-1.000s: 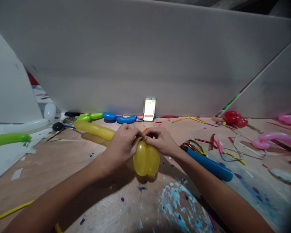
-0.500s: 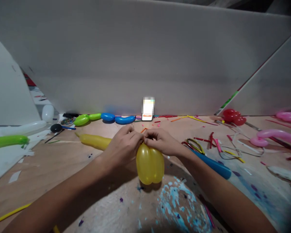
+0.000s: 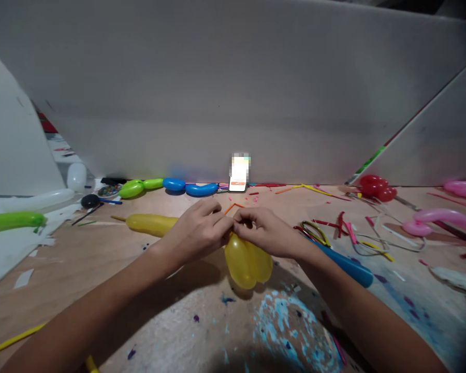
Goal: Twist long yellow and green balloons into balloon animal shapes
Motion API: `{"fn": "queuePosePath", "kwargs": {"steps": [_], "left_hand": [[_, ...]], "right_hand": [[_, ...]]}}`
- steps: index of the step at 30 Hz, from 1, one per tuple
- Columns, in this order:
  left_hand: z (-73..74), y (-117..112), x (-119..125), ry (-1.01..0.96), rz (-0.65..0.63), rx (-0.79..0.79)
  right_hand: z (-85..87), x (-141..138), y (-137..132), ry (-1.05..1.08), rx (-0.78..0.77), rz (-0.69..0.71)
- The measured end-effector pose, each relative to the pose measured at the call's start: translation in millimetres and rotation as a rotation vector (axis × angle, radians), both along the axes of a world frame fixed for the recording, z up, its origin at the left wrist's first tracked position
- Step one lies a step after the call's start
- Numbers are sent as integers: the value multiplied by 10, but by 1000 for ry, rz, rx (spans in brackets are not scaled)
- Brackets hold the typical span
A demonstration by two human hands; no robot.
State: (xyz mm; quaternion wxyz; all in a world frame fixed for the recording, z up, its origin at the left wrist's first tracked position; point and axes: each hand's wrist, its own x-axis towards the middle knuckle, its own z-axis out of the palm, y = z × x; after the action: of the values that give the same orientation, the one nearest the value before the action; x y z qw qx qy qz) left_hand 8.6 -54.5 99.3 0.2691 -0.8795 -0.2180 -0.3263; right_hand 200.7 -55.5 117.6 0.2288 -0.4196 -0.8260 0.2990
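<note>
A long yellow balloon (image 3: 247,263) is folded into two short bubbles that hang below my hands, and its tail (image 3: 149,224) stretches left over the wooden table (image 3: 112,264). My left hand (image 3: 196,235) pinches the twist at the top of the bubbles, fingers closed. My right hand (image 3: 266,232) pinches the same twist from the other side, fingertips touching the left hand. A thin orange strip (image 3: 233,206) pokes up just behind the fingers.
Green and blue balloon segments (image 3: 166,186) lie along the grey back wall by a phone (image 3: 239,176). A blue pump (image 3: 344,265) lies under my right forearm. Scissors (image 3: 314,232), balloon scraps, red (image 3: 376,189) and pink balloons (image 3: 442,220) are on the right; a green balloon (image 3: 11,221) lies left.
The two yellow bubbles have turned and swung right and lower under my hands. The yellow tail has slid further left on the table. Both hands stay pinched at the twist.
</note>
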Motion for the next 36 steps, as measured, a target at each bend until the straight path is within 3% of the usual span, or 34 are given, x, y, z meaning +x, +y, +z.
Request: {"fn": "queuePosePath", "kwargs": {"steps": [7, 14, 22, 30, 36], "left_hand": [[44, 14, -13, -145, -87, -83], [77, -34, -3, -199, -144, -179], [156, -104, -21, -229, -134, -446], [169, -142, -10, -235, -133, -366], [172, -135, -27, -271, -165, -319]], "right_hand": [[82, -1, -79, 84, 93, 52], [104, 2, -98, 129, 51, 30], [124, 37, -117, 165, 156, 47], [46, 82, 21, 297, -159, 174], [23, 67, 30, 439, -417, 170]]}}
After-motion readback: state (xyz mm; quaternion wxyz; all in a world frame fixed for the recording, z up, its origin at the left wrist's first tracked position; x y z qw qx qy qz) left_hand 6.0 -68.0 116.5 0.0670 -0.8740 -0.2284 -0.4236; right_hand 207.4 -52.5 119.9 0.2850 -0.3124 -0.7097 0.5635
